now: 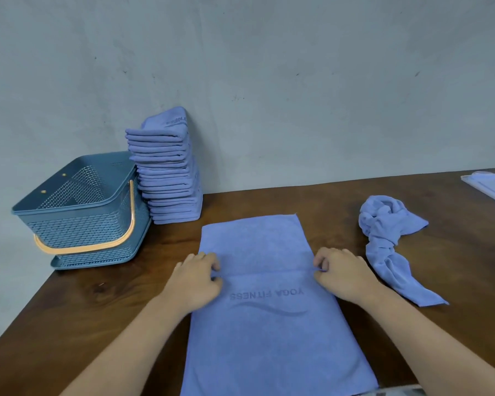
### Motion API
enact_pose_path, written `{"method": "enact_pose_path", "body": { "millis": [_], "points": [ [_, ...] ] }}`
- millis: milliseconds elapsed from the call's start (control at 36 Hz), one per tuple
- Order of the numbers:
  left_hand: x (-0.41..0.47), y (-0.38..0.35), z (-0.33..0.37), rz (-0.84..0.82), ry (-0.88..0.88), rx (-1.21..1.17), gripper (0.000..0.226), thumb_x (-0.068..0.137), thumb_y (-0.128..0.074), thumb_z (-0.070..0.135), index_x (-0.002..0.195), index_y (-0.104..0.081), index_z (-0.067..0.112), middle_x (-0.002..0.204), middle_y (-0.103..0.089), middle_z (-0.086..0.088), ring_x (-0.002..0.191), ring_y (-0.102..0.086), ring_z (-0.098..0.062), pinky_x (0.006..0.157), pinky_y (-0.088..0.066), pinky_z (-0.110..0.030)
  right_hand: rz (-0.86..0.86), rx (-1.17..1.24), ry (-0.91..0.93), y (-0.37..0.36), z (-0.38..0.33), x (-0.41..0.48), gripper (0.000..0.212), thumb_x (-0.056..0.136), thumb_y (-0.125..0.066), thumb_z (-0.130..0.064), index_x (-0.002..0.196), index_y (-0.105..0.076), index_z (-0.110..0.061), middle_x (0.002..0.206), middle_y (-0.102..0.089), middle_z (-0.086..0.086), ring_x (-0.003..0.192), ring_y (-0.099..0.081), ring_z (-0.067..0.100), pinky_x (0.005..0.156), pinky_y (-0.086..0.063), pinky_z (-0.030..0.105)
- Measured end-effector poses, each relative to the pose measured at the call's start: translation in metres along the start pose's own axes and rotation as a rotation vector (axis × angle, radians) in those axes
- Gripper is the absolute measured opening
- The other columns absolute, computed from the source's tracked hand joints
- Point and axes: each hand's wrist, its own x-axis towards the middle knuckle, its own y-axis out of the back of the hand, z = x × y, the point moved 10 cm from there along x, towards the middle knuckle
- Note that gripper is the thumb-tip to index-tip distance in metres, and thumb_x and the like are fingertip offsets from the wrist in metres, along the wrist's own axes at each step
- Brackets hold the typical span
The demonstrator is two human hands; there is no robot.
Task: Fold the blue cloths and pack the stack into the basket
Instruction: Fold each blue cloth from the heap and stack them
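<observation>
A long blue cloth (257,332) printed "YOGA FITNESS" lies flat on the brown table, running from near me toward the wall. My left hand (196,277) pinches its left edge and my right hand (342,271) pinches its right edge, both at a crease across the cloth's middle. A tall stack of folded blue cloths (166,172) leans against the wall at the back left. Beside it stands a blue mesh basket (77,212) with an orange handle, holding nothing I can see. A crumpled blue cloth (389,238) lies to the right.
The brown wooden table (103,304) ends at a left edge just past the basket. A grey wall stands close behind. At the far right edge lies a flat pale packet (490,185), partly cut off by the frame.
</observation>
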Motion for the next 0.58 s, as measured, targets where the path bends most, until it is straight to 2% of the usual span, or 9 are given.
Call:
{"method": "enact_pose_path", "body": {
  "millis": [56,111,167,250,306,361,444,528,583],
  "points": [
    [0.006,-0.001,-0.007,-0.057,0.026,-0.052,0.007,0.091,-0.056,0.038,0.093,-0.056,0.032,0.100,-0.056,0.016,0.101,-0.046,-0.010,0.088,-0.034,-0.034,-0.082,0.056,-0.015,-0.001,-0.002,0.003,0.009,0.081,-0.061,-0.040,0.084,-0.061,-0.033,0.078,-0.067,-0.017,0.087,-0.058,0.007,0.080,-0.042,0.036],
    [0.005,-0.001,-0.008,-0.057,0.040,-0.099,0.014,0.090,-0.059,0.038,0.082,-0.055,0.026,0.092,-0.058,0.011,0.096,-0.046,-0.007,0.087,-0.034,-0.034,-0.093,0.088,-0.009,0.000,-0.004,0.004,0.014,0.081,-0.063,-0.043,0.079,-0.063,-0.029,0.073,-0.067,-0.018,0.081,-0.059,0.005,0.078,-0.041,0.035],
    [0.000,0.007,-0.006,0.022,0.034,-0.203,0.020,0.091,-0.060,0.034,0.078,-0.053,0.021,0.084,-0.057,0.008,0.088,-0.049,-0.008,0.081,-0.036,-0.033,-0.038,0.152,0.023,0.005,-0.007,0.001,0.016,0.084,-0.065,-0.038,0.076,-0.060,-0.026,0.071,-0.065,-0.015,0.078,-0.057,0.006,0.076,-0.040,0.034],
    [-0.022,0.021,-0.001,0.141,-0.007,-0.599,0.023,0.091,-0.061,0.015,0.073,-0.047,0.015,0.067,-0.049,0.007,0.064,-0.043,-0.010,0.062,-0.033,-0.030,0.025,0.534,0.078,0.013,-0.010,-0.012,0.020,0.091,-0.062,-0.018,0.074,-0.052,-0.016,0.064,-0.049,-0.009,0.062,-0.042,0.011,0.065,-0.034,0.033],
    [-0.037,0.036,0.005,0.233,-0.065,-0.803,0.021,0.088,-0.058,0.010,0.073,-0.043,0.012,0.066,-0.043,0.004,0.063,-0.038,-0.009,0.059,-0.030,-0.027,0.078,0.816,0.098,0.022,-0.015,-0.021,0.020,0.092,-0.056,-0.011,0.075,-0.045,-0.011,0.069,-0.042,0.000,0.066,-0.035,0.017,0.065,-0.028,0.042],
    [-0.043,0.058,0.009,0.340,-0.102,-0.933,0.018,0.083,-0.055,0.013,0.074,-0.040,0.008,0.068,-0.040,0.001,0.066,-0.036,-0.011,0.059,-0.027,-0.026,0.160,0.995,0.093,0.037,-0.020,-0.021,0.014,0.089,-0.054,-0.011,0.078,-0.047,-0.007,0.074,-0.043,0.003,0.072,-0.035,0.020,0.069,-0.027,0.042],
    [-0.036,0.087,0.011,0.432,-0.101,-1.056,0.021,0.081,-0.056,0.017,0.074,-0.039,0.006,0.068,-0.035,0.001,0.066,-0.032,-0.011,0.059,-0.025,-0.026,0.217,1.093,0.089,0.054,-0.032,-0.005,0.014,0.096,-0.054,-0.003,0.083,-0.057,-0.008,0.079,-0.053,0.003,0.077,-0.042,0.021,0.074,-0.031,0.041],
    [-0.005,0.099,-0.001,0.441,0.003,-1.129,0.023,0.083,-0.060,0.023,0.071,-0.042,0.016,0.067,-0.035,0.003,0.064,-0.030,-0.012,0.063,-0.024,-0.034,0.259,1.159,0.103,0.069,-0.043,0.029,0.009,0.097,-0.062,-0.017,0.088,-0.065,-0.017,0.085,-0.064,-0.001,0.080,-0.051,0.021,0.076,-0.036,0.041],
    [0.025,0.098,-0.017,0.447,0.112,-1.113,0.027,0.090,-0.066,0.031,0.072,-0.049,0.019,0.066,-0.045,0.006,0.065,-0.040,-0.012,0.066,-0.030,-0.036,0.315,1.125,0.084,0.075,-0.045,0.060,0.009,0.100,-0.064,-0.022,0.093,-0.069,-0.023,0.088,-0.070,-0.005,0.083,-0.058,0.017,0.077,-0.041,0.037]
  ]
}}
